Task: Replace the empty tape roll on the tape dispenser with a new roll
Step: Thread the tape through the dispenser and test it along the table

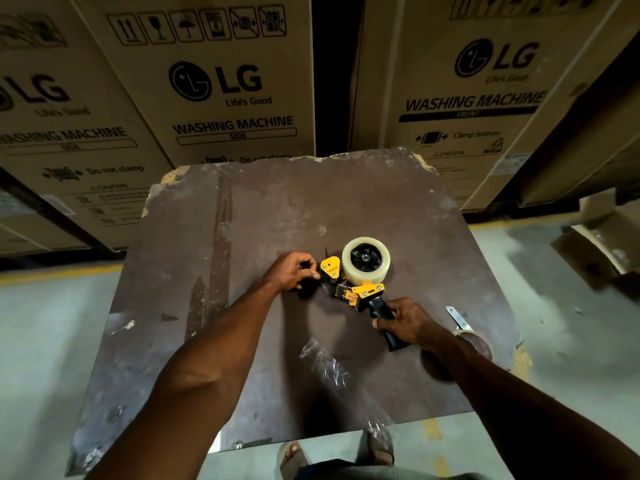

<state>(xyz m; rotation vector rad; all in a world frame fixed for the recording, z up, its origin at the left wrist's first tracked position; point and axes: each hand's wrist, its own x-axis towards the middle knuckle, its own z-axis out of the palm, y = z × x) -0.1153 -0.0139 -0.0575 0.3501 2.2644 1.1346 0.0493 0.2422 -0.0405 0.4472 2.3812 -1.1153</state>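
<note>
Right hand (408, 322) wrapped round the handle of the tape dispenser (363, 292); left hand (294, 270) pinching at its nose, likely the tape end. New roll (366, 260) seated on the hub, over the table (242, 237). Risk: film slipping back onto roll, or fingers catching the blade. Nearby: empty core (474, 337), crumpled wrapper (332, 368), cartons (221, 81) behind.

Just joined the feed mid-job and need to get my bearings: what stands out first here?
The yellow-and-black tape dispenser with a full clear tape roll on its hub, mid-table on the worn brown board. The right hand grips its black handle; the left hand pinches at the front end by the yellow guard. Large LG washing machine cartons stand behind the table.
</note>
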